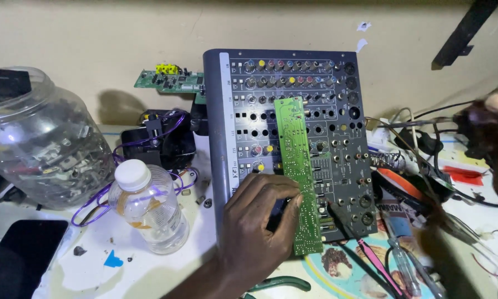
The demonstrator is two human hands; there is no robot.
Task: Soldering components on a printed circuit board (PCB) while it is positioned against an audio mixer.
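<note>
A grey audio mixer panel [343, 127] with many knobs and jack holes leans against the wall. A long narrow green circuit board [296, 160] lies lengthwise over its face. My left hand [257, 227] grips the lower part of that board, thumb on its left edge. My right hand [495, 124] is at the far right edge, dark and blurred, closed around a black tool with cables running to it; what the tool is cannot be told.
A clear plastic bottle [149, 207] with a white cap stands left of my hand. A big clear jar [35, 144] of parts sits far left. A small green board [171, 80], purple wires [174, 177], pink tweezers [379, 266], a black phone [19, 254] and green-handled pliers [279, 284] lie around.
</note>
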